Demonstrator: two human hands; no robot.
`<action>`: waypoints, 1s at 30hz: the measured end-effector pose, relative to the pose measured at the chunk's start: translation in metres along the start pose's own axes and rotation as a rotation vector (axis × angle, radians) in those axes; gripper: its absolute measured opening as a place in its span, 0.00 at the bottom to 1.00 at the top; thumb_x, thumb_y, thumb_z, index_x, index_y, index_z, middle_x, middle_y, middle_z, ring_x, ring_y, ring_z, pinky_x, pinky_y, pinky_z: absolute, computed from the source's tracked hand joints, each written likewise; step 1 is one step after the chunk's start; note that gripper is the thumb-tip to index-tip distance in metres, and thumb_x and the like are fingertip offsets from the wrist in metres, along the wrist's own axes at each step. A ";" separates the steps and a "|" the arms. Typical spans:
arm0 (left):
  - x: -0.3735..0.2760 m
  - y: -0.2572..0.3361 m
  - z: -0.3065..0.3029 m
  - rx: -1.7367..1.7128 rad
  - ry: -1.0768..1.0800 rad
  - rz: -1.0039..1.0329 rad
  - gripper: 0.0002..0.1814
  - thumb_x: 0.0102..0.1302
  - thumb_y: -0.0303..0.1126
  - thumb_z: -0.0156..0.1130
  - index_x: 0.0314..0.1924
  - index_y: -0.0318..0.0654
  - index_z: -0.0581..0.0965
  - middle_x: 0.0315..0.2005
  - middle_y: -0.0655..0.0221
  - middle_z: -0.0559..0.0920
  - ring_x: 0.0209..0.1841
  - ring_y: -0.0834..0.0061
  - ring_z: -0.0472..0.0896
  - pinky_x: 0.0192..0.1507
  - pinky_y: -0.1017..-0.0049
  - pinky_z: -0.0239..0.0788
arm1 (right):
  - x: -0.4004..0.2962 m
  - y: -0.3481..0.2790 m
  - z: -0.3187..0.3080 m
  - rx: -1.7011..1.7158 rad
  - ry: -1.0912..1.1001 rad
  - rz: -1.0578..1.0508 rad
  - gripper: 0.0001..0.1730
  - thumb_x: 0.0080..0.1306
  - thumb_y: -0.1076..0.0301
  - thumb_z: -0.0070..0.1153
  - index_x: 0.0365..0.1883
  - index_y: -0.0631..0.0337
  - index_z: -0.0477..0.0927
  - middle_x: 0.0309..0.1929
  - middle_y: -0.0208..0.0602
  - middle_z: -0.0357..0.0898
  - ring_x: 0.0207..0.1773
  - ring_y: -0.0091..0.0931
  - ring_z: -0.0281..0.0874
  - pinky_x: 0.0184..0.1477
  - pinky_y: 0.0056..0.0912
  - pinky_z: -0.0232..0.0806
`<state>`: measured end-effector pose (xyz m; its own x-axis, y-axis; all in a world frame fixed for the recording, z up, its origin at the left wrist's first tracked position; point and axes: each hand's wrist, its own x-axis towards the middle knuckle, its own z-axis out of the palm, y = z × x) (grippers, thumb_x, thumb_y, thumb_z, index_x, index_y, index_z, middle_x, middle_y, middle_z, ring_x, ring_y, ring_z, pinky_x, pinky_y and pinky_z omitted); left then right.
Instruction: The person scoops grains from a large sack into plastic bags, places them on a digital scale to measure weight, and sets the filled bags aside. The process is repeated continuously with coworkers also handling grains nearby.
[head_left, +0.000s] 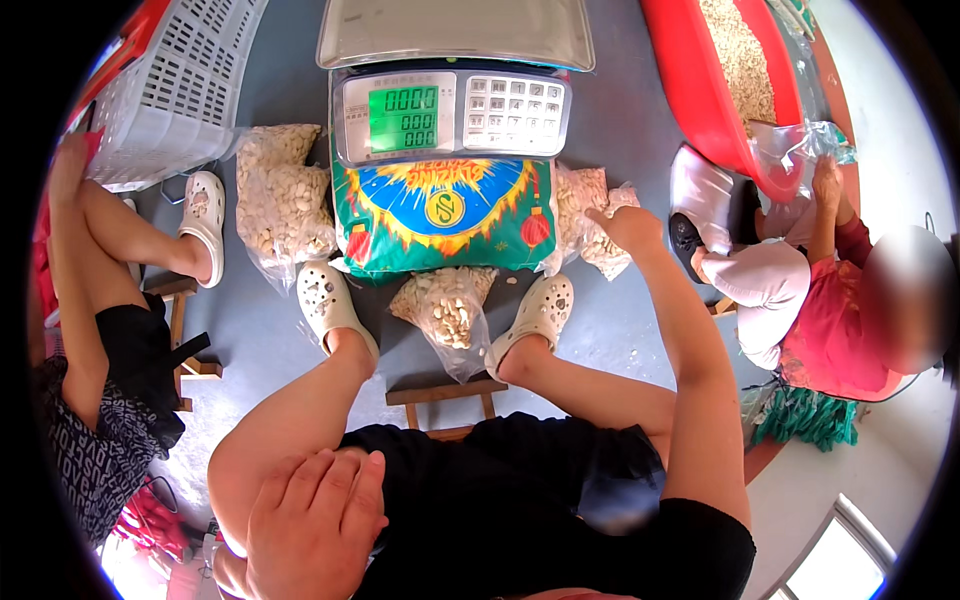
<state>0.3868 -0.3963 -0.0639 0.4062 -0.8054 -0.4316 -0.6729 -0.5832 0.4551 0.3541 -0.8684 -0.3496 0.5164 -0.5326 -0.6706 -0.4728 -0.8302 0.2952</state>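
Observation:
My left hand (319, 517) rests on my bare left thigh, palm down with its fingers loosely extended, holding nothing. The right arm reaches forward, and my right hand (634, 227) is over the clear plastic bags of pale kernels (611, 251) on the right. Its fingers are curled and mostly hidden, so a grip cannot be made out. Beside those bags lies a green printed sack (446, 251), partly under a digital scale (454, 112) with a lit green display and a bare metal pan (457, 30). Another kernel bag (450, 307) stands between my feet.
More bagged kernels (281, 195) stand left of the sack. A red tub (686, 75) of loose kernels is at upper right, where a seated person (840, 322) handles a plastic bag. Another person (105, 375) sits left, near a white perforated crate (180, 90). A wooden stool (446, 394) is beneath me.

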 end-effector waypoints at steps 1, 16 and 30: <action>0.002 0.001 -0.001 0.002 -0.009 0.002 0.33 0.45 0.34 0.65 0.55 0.32 0.75 0.47 0.59 0.79 0.50 0.58 0.77 0.55 0.57 0.65 | 0.003 -0.001 0.003 -0.040 0.002 -0.040 0.42 0.65 0.29 0.41 0.42 0.63 0.84 0.43 0.48 0.84 0.49 0.42 0.81 0.51 0.45 0.70; 0.003 0.003 0.004 0.067 0.097 0.077 0.30 0.46 0.35 0.64 0.53 0.34 0.77 0.44 0.63 0.81 0.49 0.63 0.78 0.56 0.63 0.67 | -0.041 0.111 -0.062 0.999 0.301 -0.303 0.19 0.72 0.60 0.47 0.28 0.67 0.74 0.23 0.28 0.68 0.30 0.20 0.67 0.37 0.25 0.62; -0.013 -0.008 0.001 0.112 0.139 0.129 0.29 0.48 0.40 0.65 0.52 0.37 0.78 0.42 0.67 0.81 0.47 0.68 0.80 0.52 0.67 0.69 | -0.075 -0.106 -0.320 1.954 0.249 -0.759 0.09 0.73 0.64 0.51 0.38 0.61 0.75 0.23 0.23 0.67 0.27 0.17 0.64 0.37 0.26 0.65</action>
<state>0.3860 -0.3810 -0.0627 0.3886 -0.8837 -0.2609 -0.7858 -0.4657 0.4070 0.5937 -0.7928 -0.1128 0.9040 -0.3982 -0.1558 -0.0433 0.2774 -0.9598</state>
